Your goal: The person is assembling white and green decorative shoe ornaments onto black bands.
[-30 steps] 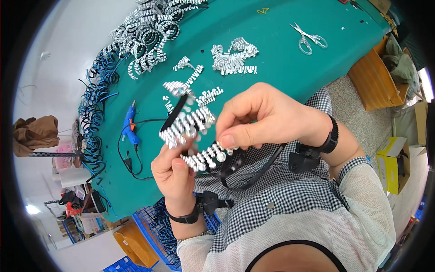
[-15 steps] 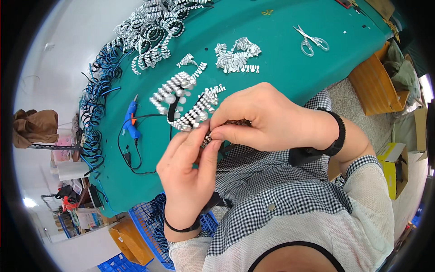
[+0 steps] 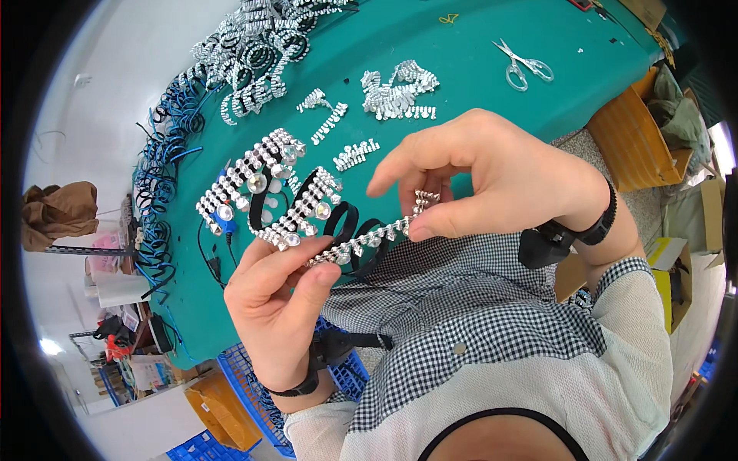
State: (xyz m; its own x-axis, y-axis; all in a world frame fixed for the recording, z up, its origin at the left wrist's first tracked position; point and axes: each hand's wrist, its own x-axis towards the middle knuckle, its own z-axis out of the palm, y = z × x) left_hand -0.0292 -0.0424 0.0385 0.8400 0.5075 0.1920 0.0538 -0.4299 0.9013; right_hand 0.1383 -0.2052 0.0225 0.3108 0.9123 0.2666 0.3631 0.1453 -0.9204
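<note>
Green table [image 3: 477, 34], clear-handled scissors [image 3: 518, 61] lying on it | left hand [image 3: 269, 307] pinches silver beaded strip [image 3: 296, 221] (black-backed, looped) over table's near edge | right hand [image 3: 492, 180] grips it further along, forefinger lifted

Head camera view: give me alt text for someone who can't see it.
A person's left hand and right hand hold a curling silver-beaded strip with a black band between them, at a green table. Farther off lie loose silver bead strips, scissors and a heap of black-and-silver coils.
</note>
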